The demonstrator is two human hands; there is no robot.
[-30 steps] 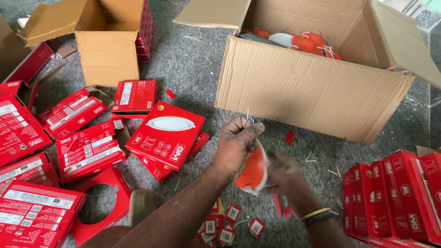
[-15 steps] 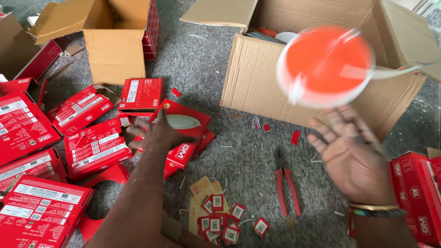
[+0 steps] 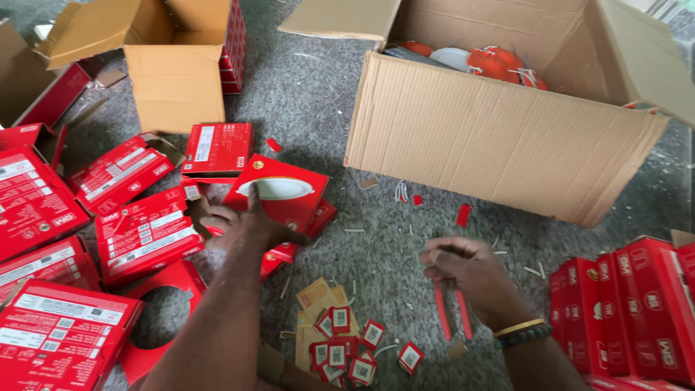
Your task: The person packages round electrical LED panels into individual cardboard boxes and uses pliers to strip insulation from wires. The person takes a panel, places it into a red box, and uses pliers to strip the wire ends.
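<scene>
My left hand (image 3: 246, 224) rests on a flat red carton (image 3: 279, 190) that shows a white round lamp, its fingers gripping the carton's near edge. My right hand (image 3: 463, 271) hovers empty over the grey carpet, fingers loosely curled, just above red-handled pliers (image 3: 452, 313). Round orange and white lamps (image 3: 499, 64) lie inside the big open cardboard box (image 3: 499, 137) ahead. A heap of small red cut-out tags (image 3: 347, 351) and tan card scraps lies between my forearms.
Several flat red cartons (image 3: 141, 224) are strewn at the left, one with a round hole (image 3: 163, 318). A row of upright red cartons (image 3: 630, 304) stands at the right. A smaller open cardboard box (image 3: 174, 80) sits at the back left.
My right hand tossed the orange lamp into the big box and came back down empty. My left hand let go of the lamp and took hold of the red carton.
</scene>
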